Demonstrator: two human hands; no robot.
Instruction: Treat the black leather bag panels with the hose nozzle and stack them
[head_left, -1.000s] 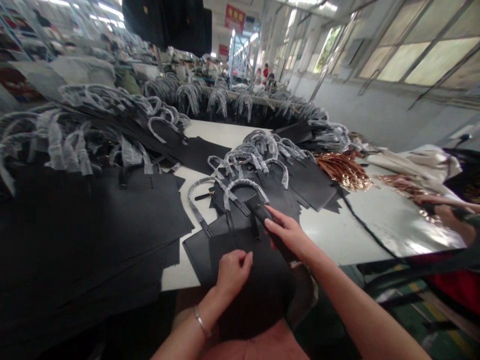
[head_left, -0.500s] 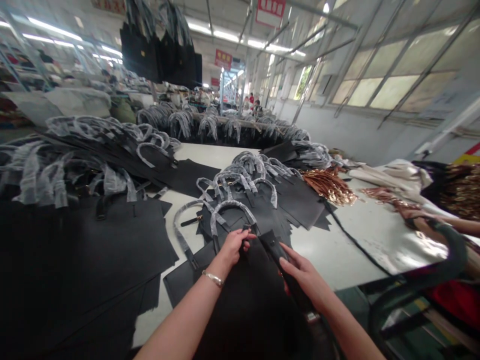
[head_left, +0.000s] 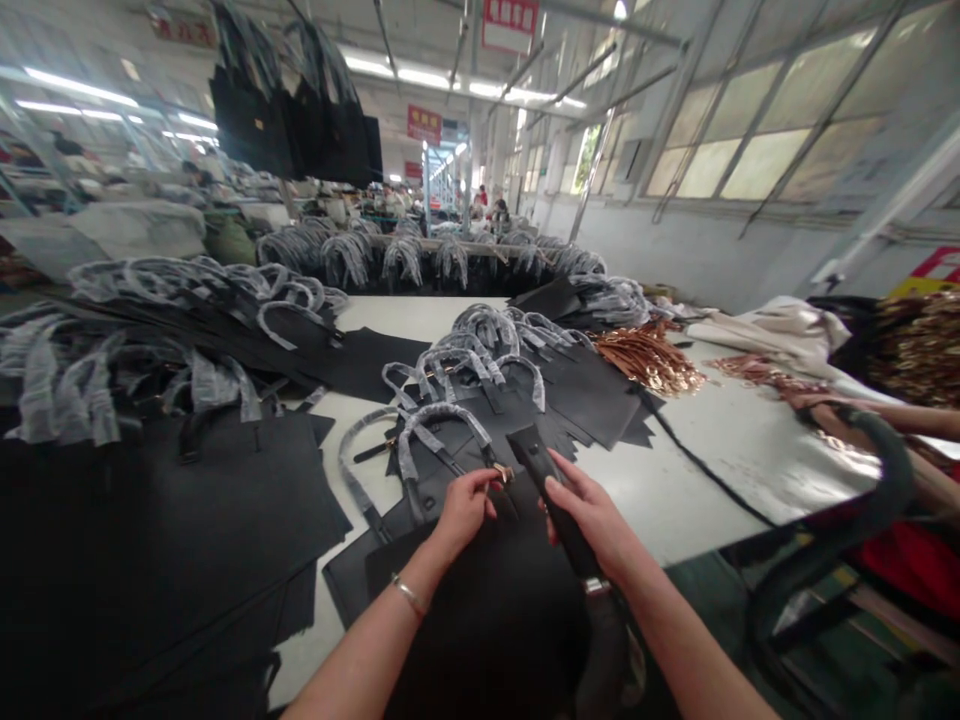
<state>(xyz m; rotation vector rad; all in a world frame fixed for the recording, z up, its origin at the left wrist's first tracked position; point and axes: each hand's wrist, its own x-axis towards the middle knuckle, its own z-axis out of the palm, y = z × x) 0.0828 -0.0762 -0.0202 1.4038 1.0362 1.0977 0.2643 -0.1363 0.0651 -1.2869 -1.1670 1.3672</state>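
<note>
A black leather bag panel (head_left: 480, 610) lies in front of me, with a plastic-wrapped bag handle (head_left: 448, 412) arching above its top edge. At one end of that handle is a small gold buckle (head_left: 505, 474). My left hand (head_left: 466, 508) is closed in a pinch at the buckle, fingertips on the strap end. Wrapped round a broad black strap (head_left: 534, 455), my right hand (head_left: 581, 505) holds it at a slant over the panel. Lower down, the strap has a silvery metal band (head_left: 596, 586) and a thicker, curved part. My palm hides its middle.
Other black panels with wrapped handles (head_left: 487, 330) are stacked behind. A large pile of panels (head_left: 150, 540) covers the left side. Brown straps with gold rings (head_left: 652, 360) lie at right on the white table (head_left: 720, 450). Another person's arm (head_left: 900, 415) is at far right, near a dark curved bar (head_left: 892, 480).
My right hand has raised the black strap and shifted it left, apart from the handle. The gold buckle now shows at my left fingertips. The whole view has swung slightly right.
</note>
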